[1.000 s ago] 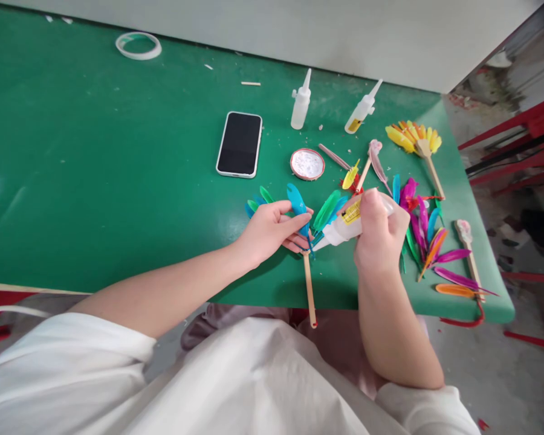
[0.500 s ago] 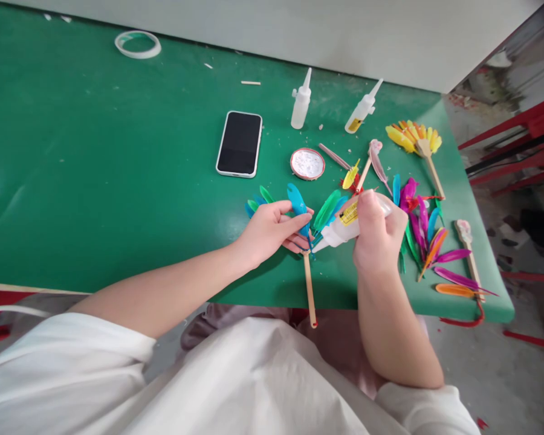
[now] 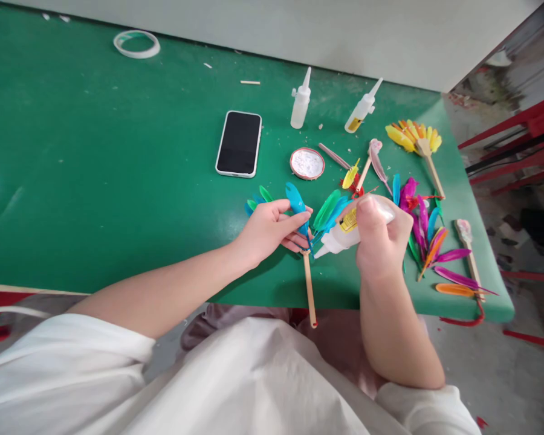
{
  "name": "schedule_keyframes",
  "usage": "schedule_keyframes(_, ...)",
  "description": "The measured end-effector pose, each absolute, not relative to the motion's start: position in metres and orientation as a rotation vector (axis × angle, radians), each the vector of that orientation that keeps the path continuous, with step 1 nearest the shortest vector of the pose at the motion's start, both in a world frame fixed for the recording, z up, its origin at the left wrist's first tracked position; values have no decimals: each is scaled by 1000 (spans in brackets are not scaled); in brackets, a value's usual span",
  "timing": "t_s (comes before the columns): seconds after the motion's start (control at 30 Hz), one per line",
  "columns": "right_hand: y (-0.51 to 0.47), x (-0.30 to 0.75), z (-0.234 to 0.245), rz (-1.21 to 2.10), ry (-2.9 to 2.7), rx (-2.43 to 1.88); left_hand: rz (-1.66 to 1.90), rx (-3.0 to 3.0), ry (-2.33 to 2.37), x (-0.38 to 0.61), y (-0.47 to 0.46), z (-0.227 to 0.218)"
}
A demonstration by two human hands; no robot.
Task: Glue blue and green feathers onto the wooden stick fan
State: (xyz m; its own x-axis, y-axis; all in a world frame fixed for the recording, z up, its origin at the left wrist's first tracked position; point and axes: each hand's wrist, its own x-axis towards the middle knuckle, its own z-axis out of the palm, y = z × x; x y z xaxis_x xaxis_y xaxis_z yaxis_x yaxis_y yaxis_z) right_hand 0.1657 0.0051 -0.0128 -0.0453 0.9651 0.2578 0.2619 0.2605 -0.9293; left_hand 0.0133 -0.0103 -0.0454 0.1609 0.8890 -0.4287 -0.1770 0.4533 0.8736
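Note:
Between thumb and fingers, my left hand (image 3: 272, 228) pinches a blue feather (image 3: 295, 199). Its quill end lies at the top of a wooden fan handle (image 3: 309, 290), which sticks out past the table's front edge. Green and blue feathers (image 3: 327, 208) spread out on both sides of the handle's head, partly hidden by my left hand. My right hand (image 3: 383, 235) is wrapped round a glue bottle (image 3: 340, 235) with a yellow label. The bottle is tilted, its nozzle pointing down left, close beside the blue quill.
Two more glue bottles (image 3: 301, 106) stand at the back, with a phone (image 3: 239, 144), a round lid (image 3: 307, 164) and a tape roll (image 3: 136, 45) on the green table. Loose coloured feathers (image 3: 420, 223) and a yellow feather fan (image 3: 414, 139) lie at the right.
My right hand and the glue bottle have shifted slightly right, drawing the nozzle a little away from the handle's top. My left hand stays almost in place with the blue feather.

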Motion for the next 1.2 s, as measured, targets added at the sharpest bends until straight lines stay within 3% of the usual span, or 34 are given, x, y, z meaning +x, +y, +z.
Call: schedule_keyframes(1.2, 2, 167, -10, 689, -1608, -1096, 869, 783, 1105, 13, -11, -47)
